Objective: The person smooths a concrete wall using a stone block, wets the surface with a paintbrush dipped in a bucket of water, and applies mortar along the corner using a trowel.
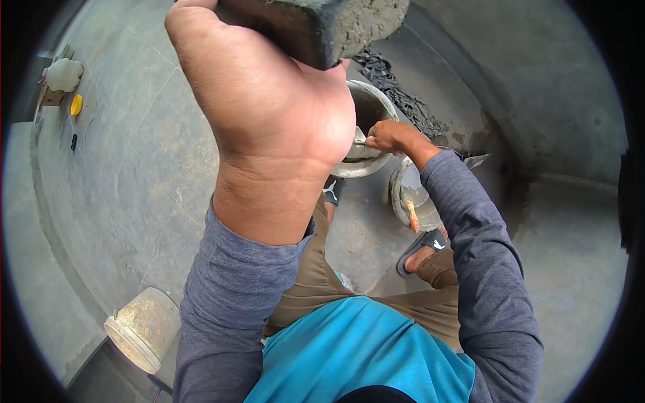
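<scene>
My left hand (282,87) is raised very near the camera, palm up, under a dark block-like board (316,27) with rough grey mortar on its side. Its fingers are mostly hidden behind the board. Farther off, my right hand (388,136) is closed round the handle of a trowel (358,140), whose blade is inside a round tub (384,101) of grey mortar. Part of the tub is covered by my left palm. Beside the tub, below my right forearm, is a bucket (398,195) with grey liquid and an orange-handled brush (412,216).
Dark crumpled cloth (403,101) lies behind the tub, near the wall. A pale bucket (144,326) lies at the lower left. A yellow item (76,105) and a whitish bag (65,74) are at the upper left. My sandalled feet are near the bucket and tub.
</scene>
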`<state>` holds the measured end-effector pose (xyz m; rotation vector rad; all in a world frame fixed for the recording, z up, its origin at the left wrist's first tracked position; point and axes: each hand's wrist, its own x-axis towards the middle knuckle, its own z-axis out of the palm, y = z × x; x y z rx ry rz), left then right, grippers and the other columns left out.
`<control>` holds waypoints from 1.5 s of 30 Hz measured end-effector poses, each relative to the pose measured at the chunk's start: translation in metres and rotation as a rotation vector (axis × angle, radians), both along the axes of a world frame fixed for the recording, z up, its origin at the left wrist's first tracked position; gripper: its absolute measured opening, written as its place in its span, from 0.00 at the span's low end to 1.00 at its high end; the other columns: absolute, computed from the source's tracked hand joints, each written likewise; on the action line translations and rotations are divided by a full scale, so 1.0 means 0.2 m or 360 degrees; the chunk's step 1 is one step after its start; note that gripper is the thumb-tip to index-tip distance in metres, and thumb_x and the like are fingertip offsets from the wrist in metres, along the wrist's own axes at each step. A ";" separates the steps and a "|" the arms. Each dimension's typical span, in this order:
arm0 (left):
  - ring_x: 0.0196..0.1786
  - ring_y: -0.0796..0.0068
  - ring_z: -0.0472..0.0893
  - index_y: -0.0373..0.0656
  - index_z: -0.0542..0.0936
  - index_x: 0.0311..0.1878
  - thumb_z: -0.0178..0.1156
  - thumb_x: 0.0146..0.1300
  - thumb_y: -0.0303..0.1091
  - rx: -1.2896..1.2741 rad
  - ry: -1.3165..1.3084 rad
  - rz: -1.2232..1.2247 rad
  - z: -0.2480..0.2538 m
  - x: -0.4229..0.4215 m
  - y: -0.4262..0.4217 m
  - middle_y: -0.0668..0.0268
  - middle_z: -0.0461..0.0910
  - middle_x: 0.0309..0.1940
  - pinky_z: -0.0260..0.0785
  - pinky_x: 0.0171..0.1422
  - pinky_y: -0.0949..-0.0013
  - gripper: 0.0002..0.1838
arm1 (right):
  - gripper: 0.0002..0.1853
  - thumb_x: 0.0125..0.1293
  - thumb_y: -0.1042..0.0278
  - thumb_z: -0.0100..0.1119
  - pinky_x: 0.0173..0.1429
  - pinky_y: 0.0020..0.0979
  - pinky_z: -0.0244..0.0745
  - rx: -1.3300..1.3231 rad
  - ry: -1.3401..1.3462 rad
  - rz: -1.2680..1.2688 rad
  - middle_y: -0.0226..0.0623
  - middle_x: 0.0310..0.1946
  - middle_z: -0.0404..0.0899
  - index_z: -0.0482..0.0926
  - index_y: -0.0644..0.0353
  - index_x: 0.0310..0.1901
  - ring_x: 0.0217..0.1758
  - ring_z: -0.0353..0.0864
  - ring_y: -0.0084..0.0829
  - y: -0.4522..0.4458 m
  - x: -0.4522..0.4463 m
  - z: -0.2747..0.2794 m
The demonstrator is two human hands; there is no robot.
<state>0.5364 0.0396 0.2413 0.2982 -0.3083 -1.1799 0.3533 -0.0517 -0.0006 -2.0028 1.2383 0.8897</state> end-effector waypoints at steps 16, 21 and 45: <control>0.50 0.63 0.80 0.41 0.77 0.50 0.46 0.71 0.51 -0.0066 0.0002 -0.0039 -0.02 0.00 -0.02 0.62 0.80 0.44 0.72 0.57 0.59 0.22 | 0.22 0.67 0.52 0.48 0.55 0.48 0.75 -0.0016 -0.0232 -0.0199 0.52 0.45 0.84 0.82 0.62 0.47 0.49 0.82 0.53 0.15 -0.10 -0.17; 0.50 0.63 0.80 0.42 0.77 0.50 0.46 0.71 0.51 -0.0171 0.0047 -0.0248 -0.06 0.09 -0.04 0.63 0.81 0.44 0.72 0.58 0.59 0.22 | 0.20 0.66 0.52 0.50 0.34 0.38 0.77 0.0209 -0.0504 -0.0652 0.42 0.29 0.81 0.81 0.61 0.47 0.27 0.81 0.35 0.20 -0.17 0.05; 0.60 0.51 0.78 0.37 0.66 0.69 0.40 0.70 0.52 0.0112 -0.0083 -0.1658 -0.01 -0.35 0.17 0.50 0.75 0.60 0.71 0.65 0.45 0.33 | 0.29 0.51 0.74 0.74 0.39 0.42 0.78 -0.2271 -0.1565 -0.0380 0.42 0.42 0.76 0.70 0.58 0.53 0.42 0.80 0.44 0.88 -0.69 0.84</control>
